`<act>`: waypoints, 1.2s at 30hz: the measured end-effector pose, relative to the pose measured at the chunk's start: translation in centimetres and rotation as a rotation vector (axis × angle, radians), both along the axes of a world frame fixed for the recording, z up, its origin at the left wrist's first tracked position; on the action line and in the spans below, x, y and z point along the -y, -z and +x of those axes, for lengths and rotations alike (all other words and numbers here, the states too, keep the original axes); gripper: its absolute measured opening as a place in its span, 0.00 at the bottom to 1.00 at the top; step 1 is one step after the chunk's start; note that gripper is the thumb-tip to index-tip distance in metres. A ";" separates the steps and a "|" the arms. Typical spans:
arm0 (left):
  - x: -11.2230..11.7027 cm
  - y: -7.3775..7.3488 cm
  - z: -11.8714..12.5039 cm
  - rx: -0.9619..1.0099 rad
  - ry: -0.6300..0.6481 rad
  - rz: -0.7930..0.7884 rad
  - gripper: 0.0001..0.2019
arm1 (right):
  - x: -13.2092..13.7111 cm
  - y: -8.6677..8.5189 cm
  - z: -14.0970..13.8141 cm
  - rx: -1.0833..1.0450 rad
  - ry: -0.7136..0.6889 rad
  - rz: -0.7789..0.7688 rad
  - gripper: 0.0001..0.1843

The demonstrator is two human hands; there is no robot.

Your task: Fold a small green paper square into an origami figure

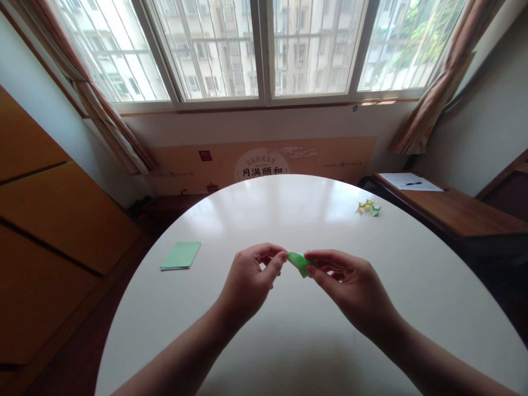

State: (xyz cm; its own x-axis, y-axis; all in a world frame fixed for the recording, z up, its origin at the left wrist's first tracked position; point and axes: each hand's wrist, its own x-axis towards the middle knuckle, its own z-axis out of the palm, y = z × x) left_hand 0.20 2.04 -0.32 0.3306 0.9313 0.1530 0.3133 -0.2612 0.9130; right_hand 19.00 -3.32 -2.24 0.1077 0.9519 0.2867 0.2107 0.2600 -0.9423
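Note:
Above the middle of a round white table (289, 341), both my hands pinch a small folded piece of green paper (298, 262). My left hand (251, 280) has its fingers curled, thumb and forefinger closed on the paper's left tip. My right hand (350, 286) pinches the paper's right end between thumb and forefinger. A stack of green paper sheets (180, 256) lies on the table to the left. Small folded paper figures (368, 207), yellow and green, sit at the far right of the table.
A dark wooden side table (462, 212) on the right holds a white sheet with a pen (410, 182). Wooden cabinets (49, 231) stand on the left. A wide barred window (256, 49) with curtains is behind the table, a printed board below it.

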 end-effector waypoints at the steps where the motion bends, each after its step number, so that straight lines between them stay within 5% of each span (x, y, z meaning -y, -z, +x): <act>1: 0.1 0.0 0.0 0.003 0.007 0.008 0.13 | 0.0 0.0 0.0 -0.017 -0.004 -0.016 0.09; 9: 0.6 0.5 1.1 0.242 0.245 -0.259 0.14 | -0.1 -0.1 0.0 -0.172 -0.041 -0.075 0.12; 26: 0.5 0.2 0.6 0.215 0.195 -0.153 0.09 | -0.1 1.1 -0.6 -0.280 -0.140 -0.025 0.11; 36: 0.4 -0.7 -0.1 0.177 0.164 -0.197 0.09 | -0.5 0.6 -0.6 -0.440 -0.223 -0.257 0.13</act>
